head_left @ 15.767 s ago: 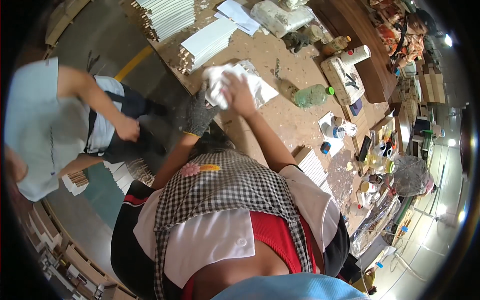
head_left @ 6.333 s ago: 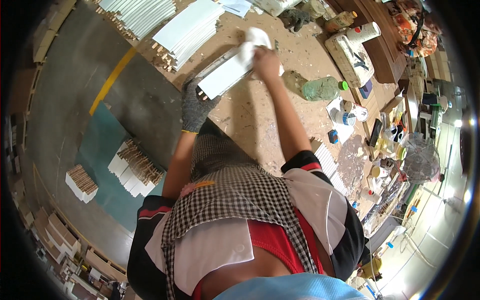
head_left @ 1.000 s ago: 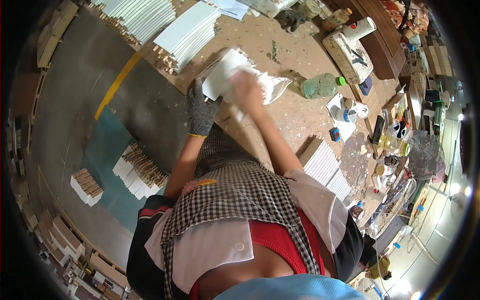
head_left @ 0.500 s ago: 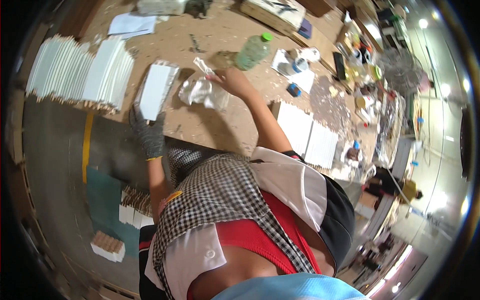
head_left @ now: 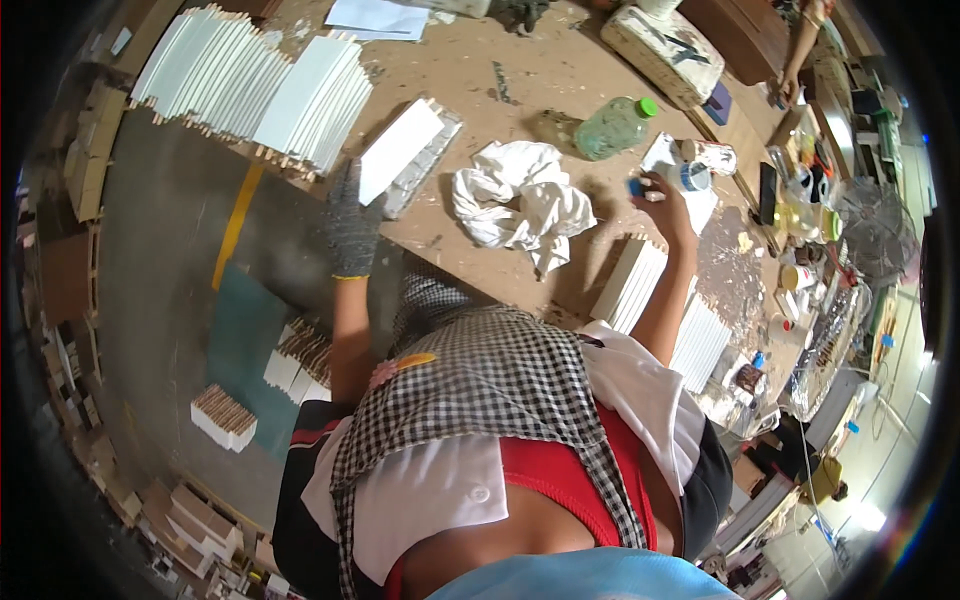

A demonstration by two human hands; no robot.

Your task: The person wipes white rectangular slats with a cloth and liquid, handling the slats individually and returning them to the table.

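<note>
My left hand [head_left: 355, 222], in a dark grey knitted glove, grips the near end of a white board [head_left: 402, 150]. The board lies slantwise over a grey, paint-smeared block [head_left: 425, 172] at the table's near edge. Out to the right, my bare right hand [head_left: 668, 205] pinches a small blue block [head_left: 637, 187]; the fingers partly cover it. Between my hands a crumpled white cloth [head_left: 522, 205] rests on the table, touched by neither.
Stacked white boards [head_left: 315, 100] stand at the left; more white boards [head_left: 632, 280] lie by my right forearm. A green-capped bottle [head_left: 612, 130] stands beyond the cloth, near a jar [head_left: 692, 177]. Another person's arm [head_left: 797, 55] reaches in at far right.
My right hand has let go of the white cloth, moved right and picked up the blue block. The white board has shifted over its grey block. The whole view has swung.
</note>
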